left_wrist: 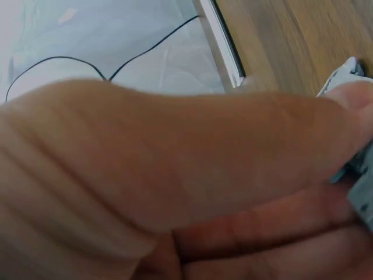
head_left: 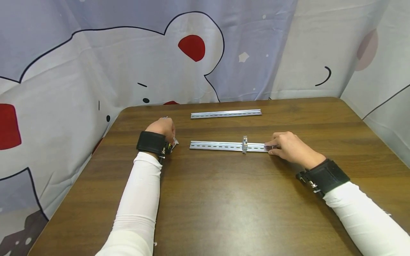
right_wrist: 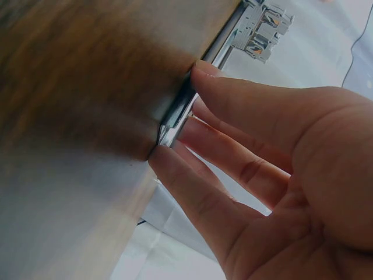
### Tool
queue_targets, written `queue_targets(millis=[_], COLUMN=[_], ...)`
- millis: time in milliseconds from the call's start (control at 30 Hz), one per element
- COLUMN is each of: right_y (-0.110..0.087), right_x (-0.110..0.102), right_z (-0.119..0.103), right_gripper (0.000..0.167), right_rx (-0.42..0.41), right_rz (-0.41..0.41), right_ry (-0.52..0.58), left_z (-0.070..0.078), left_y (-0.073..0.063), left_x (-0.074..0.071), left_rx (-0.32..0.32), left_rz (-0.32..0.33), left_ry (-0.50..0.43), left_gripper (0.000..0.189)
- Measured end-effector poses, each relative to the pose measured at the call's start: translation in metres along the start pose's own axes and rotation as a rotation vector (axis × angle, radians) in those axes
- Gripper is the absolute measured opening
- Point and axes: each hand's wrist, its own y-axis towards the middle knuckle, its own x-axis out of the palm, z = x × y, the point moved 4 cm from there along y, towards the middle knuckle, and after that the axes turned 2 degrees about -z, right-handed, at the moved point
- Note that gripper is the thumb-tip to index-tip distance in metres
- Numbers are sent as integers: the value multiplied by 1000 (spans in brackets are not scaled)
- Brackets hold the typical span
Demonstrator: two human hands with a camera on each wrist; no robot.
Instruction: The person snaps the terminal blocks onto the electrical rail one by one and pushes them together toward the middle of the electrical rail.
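A slotted metal DIN rail (head_left: 217, 145) lies across the middle of the table, and a narrow grey terminal block (head_left: 245, 144) stands clipped on it, right of centre. At the rail's right end, my right hand (head_left: 291, 147) holds it by the edges between thumb and fingers; the same terminal block (right_wrist: 262, 35) shows farther along the rail in the right wrist view. Left of the rail, my left hand (head_left: 162, 127) pinches another grey terminal block (left_wrist: 362, 195) with the thumb laid over it. Thumb and fingers hide much of that block.
A second DIN rail (head_left: 225, 114) lies parallel behind the first, near the back of the wooden table (head_left: 230, 199). A printed cloth (head_left: 112, 64) hangs behind and beside the table. Black bands (head_left: 152, 142) are strapped round both wrists.
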Motion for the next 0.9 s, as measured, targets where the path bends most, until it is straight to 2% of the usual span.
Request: queue_targets(millis=[300,633,733,900], right_y=[0,-1,0,0], right_x=[0,1,1,1], right_z=[0,1,1,1], right_gripper=[26,26,26,26], right_rx=[4,7,6,5], right_rz=[-1,0,-1,-4], right_ry=[7,3,-1,-2], left_z=[7,28,33,41], left_y=[11,9,10,14], left_x=[5,5,5,7], left_rx=[72,148,151,166], left_rz=[-12,-66,-61,-15], left_ry=[-103,-193,-186,-94], left_gripper=[15,19,19,20])
